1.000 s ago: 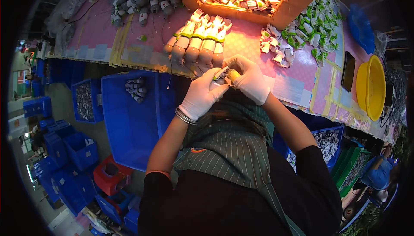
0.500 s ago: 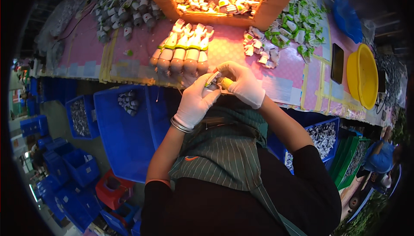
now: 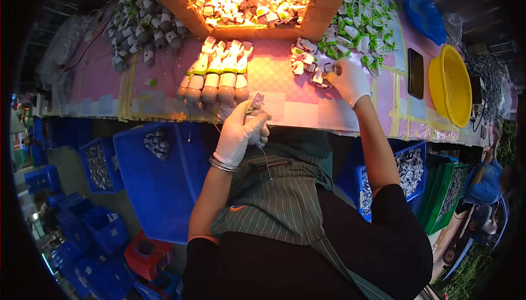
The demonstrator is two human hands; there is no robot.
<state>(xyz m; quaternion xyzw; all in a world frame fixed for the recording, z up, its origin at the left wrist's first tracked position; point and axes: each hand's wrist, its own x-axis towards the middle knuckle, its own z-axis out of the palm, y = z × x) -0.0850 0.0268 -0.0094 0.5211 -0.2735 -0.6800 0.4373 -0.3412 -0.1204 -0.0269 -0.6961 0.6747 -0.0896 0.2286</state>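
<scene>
My left hand (image 3: 238, 133), in a white glove, is closed round a small grey-and-white housing (image 3: 256, 104) at the table's front edge. A thin wire hangs below that hand. To the right, my gloved right hand (image 3: 352, 82) has its fingertips drawn together at a small heap of white plastic parts (image 3: 304, 59). Whatever lies between those fingertips is too small to make out. Left of centre, several grey-bottomed white housings with green bands (image 3: 219, 80) lie side by side in a row, thin wires trailing from them.
Beyond the row stands a brightly lit cardboard box (image 3: 257, 32) full of small parts. Grey-white pieces (image 3: 143, 26) are heaped left, green-and-white pieces (image 3: 364, 29) right. A phone (image 3: 415, 73) and a yellow basin (image 3: 450, 86) lie farther right. Below the table's left edge sits a blue bin (image 3: 143, 190).
My right hand has left the piece held in my left hand and moved right to the heap of white parts. My left hand has dropped slightly, still gripping the housing.
</scene>
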